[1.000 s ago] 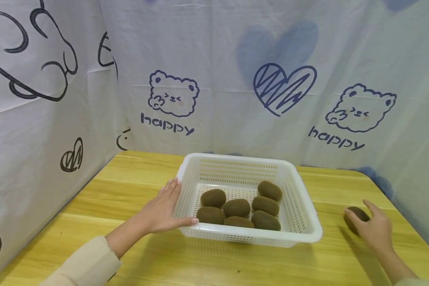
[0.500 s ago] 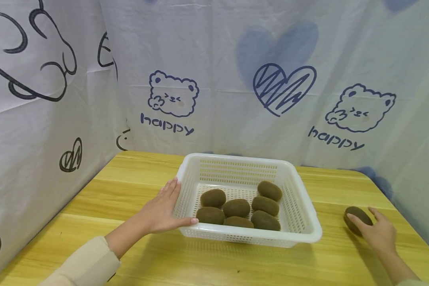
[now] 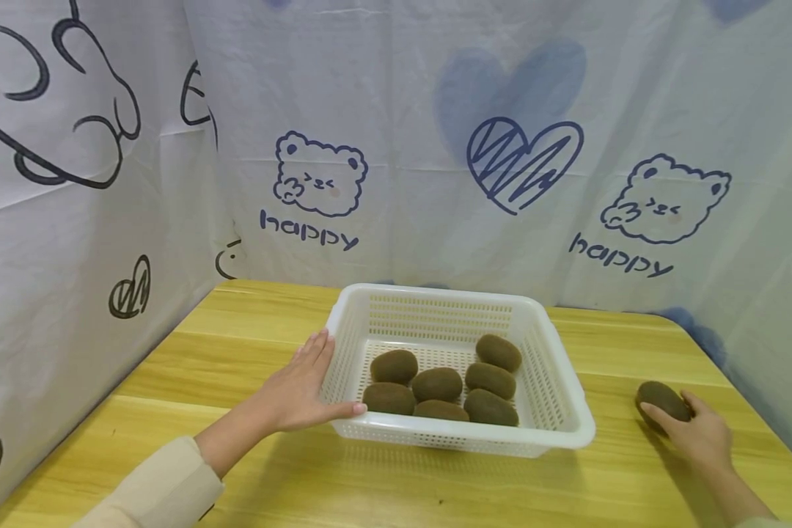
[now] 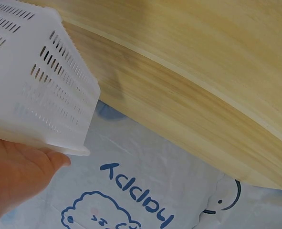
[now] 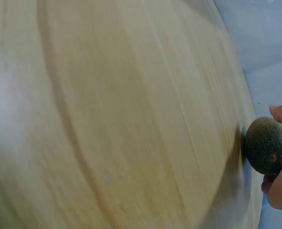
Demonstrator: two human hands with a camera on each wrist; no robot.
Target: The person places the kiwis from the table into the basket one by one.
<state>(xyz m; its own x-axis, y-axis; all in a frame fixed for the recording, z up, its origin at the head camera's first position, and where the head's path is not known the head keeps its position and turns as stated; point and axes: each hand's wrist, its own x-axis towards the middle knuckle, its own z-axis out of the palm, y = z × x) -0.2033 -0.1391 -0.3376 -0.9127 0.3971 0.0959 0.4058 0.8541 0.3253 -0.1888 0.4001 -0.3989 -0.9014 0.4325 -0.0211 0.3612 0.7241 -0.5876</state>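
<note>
In the head view, my left hand (image 3: 293, 385) rests at the near left corner of a white plastic basket (image 3: 561, 367). Its fingers lie straight along the left side and the thumb along the front rim. Several brown kiwis (image 3: 437, 384) lie inside, mostly toward the front and right. Off to the right of the basket, my right hand (image 3: 699, 436) holds another kiwi (image 3: 660, 400) between thumb and fingers, close over the table. The right wrist view shows that kiwi (image 5: 265, 145) end-on, with its shadow beside it. Part of the left hand (image 4: 21, 176) shows under the basket rim (image 4: 67, 149).
The yellow wood-grain table (image 3: 290, 477) carries the basket. A white printed cloth (image 3: 402, 205) hangs behind it, and another drape (image 3: 158, 198) borders the left side. The table's right edge runs just past the right hand.
My right hand has shifted slightly right and toward me, its raised finger coming down at the kiwi, which has turned and moved a little right. The left hand and basket stay put.
</note>
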